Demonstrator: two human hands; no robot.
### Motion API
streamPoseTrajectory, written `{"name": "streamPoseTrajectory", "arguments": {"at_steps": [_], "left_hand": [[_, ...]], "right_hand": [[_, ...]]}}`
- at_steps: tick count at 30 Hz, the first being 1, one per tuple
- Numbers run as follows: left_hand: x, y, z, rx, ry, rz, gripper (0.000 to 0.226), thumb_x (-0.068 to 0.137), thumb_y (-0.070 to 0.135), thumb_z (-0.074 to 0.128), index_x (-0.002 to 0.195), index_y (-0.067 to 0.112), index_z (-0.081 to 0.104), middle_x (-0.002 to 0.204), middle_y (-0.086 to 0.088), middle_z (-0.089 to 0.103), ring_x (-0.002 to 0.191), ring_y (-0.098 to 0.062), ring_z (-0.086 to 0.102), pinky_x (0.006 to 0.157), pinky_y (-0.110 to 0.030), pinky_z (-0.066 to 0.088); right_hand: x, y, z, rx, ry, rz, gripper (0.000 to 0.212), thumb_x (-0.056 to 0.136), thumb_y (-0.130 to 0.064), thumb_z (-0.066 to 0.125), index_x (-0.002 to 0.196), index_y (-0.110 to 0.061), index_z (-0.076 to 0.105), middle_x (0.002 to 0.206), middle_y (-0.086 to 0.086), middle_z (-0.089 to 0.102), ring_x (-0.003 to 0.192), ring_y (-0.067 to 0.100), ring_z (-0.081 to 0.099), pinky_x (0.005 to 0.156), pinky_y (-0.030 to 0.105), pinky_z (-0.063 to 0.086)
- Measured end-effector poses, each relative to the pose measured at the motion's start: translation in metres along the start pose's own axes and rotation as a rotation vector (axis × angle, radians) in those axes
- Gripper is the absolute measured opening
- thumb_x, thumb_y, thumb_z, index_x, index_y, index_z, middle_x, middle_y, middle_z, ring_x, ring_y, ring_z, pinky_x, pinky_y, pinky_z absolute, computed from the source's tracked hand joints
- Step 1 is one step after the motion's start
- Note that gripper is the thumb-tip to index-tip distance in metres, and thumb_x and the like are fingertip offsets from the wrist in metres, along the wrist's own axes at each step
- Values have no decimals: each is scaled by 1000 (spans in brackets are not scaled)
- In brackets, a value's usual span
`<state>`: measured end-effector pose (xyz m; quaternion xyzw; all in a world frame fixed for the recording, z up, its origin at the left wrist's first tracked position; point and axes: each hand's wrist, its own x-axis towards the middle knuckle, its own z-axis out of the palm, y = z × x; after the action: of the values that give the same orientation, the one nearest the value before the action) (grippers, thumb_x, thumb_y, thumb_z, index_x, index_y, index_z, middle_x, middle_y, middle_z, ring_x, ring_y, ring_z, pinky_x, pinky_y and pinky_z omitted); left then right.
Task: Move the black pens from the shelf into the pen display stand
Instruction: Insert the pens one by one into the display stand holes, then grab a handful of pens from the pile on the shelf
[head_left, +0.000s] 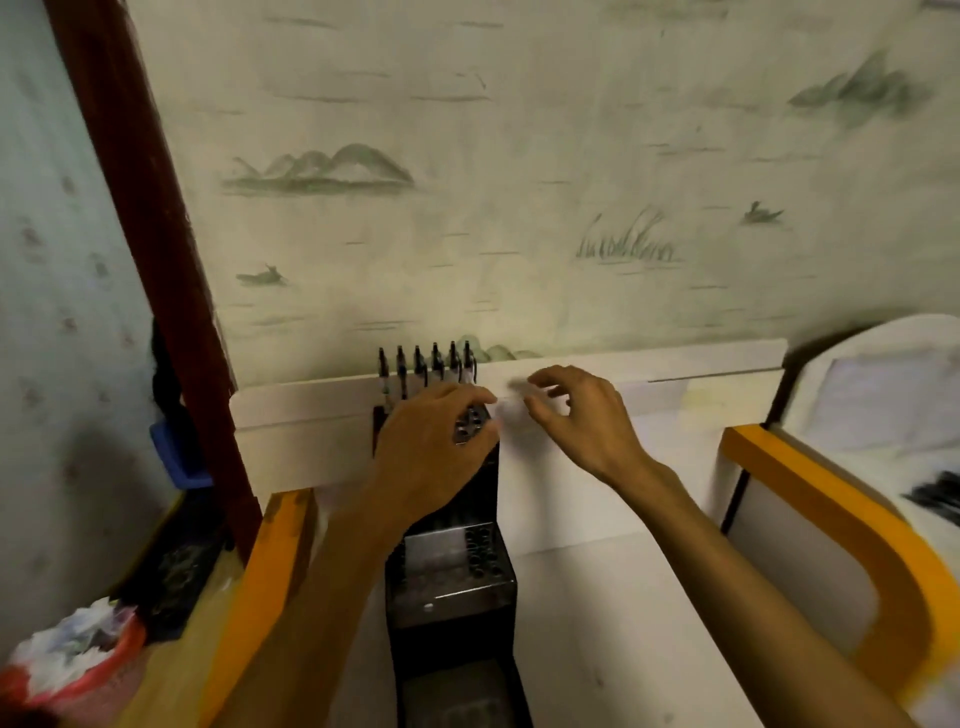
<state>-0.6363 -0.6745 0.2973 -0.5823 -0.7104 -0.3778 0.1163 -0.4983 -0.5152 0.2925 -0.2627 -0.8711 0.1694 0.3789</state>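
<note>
A black tiered pen display stand (452, 577) stands on the white desk against the wall. Several black pens (426, 366) stand upright in its top row. My left hand (434, 447) lies over the stand's upper tier, fingers curled down round its edge, covering most of the holes there. My right hand (576, 415) hovers just right of the stand's top, fingers spread and loosely bent, blurred by motion; no pen shows in it. A dark blurred pile of black pens (935, 499) lies on a white surface at the far right.
The white desk (597, 597) has a raised white back ledge (649, 374) and orange side rails (810, 488). A dark wooden post (140, 208) rises at left, with a blue box (174, 457) beside it. A red bin of paper scraps (72, 654) sits at the lower left.
</note>
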Motion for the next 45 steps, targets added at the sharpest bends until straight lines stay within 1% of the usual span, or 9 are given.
{"name": "streamPoseTrajectory", "arguments": {"at_steps": [3,10,15,18,21,25,31,38,45], "left_hand": [[1,16,19,-31,-79,50,34,92,34,67,125,26,65,127,4,65,116,-16,59,103,-38,47],[5,79,73,-137,-188,61,37,94,37,64,130,31,62,134,11,61,122,-12,55,107,-36,43],[7,154,120,-170,-239,93,37,95,40,61,131,34,60,137,10,59,122,-14,56,107,-42,46],[4,205,152,-206,-260,123,34,95,40,61,129,32,61,133,9,62,119,-14,58,103,-42,48],[5,259,188,-186,-255,141,33,96,41,60,127,32,62,129,9,64,115,-14,59,101,-39,49],[10,333,241,-154,-288,185,31,94,39,61,124,31,64,127,8,65,114,-14,59,99,-40,48],[12,417,322,-124,-377,171,34,96,40,60,129,34,61,136,8,60,119,-15,56,104,-39,45],[20,469,412,-80,-515,186,35,97,44,55,132,37,57,141,12,55,128,-12,50,110,-40,39],[52,490,509,-76,-535,132,35,97,45,54,132,37,57,142,12,54,126,-13,52,109,-37,41]], "right_hand": [[-25,16,-21,-56,14,61,34,92,-44,59,120,-26,66,118,-7,68,98,10,64,84,33,54],[-79,65,-89,-181,65,165,27,93,-40,61,118,-30,66,119,-8,67,101,8,62,80,26,47],[-119,109,-152,-230,63,207,26,94,-36,60,117,-27,67,118,-6,67,103,11,62,84,30,51],[-146,145,-195,-266,56,218,25,95,-38,58,116,-28,67,116,-6,66,101,12,62,79,24,44],[-172,182,-238,-302,43,217,25,94,-40,57,115,-30,66,115,-6,66,101,15,62,76,26,41],[-205,238,-295,-329,27,253,27,93,-38,59,119,-31,65,120,-7,66,104,15,63,80,30,48],[-254,324,-359,-354,-4,341,31,93,-37,59,123,-30,62,123,-7,65,107,14,62,83,32,51],[-283,417,-399,-375,-30,430,33,93,-38,60,125,-31,61,127,-7,63,111,14,61,85,32,51],[-272,520,-413,-366,-86,457,34,92,-40,61,125,-31,62,128,-8,63,110,12,62,84,28,49]]}}
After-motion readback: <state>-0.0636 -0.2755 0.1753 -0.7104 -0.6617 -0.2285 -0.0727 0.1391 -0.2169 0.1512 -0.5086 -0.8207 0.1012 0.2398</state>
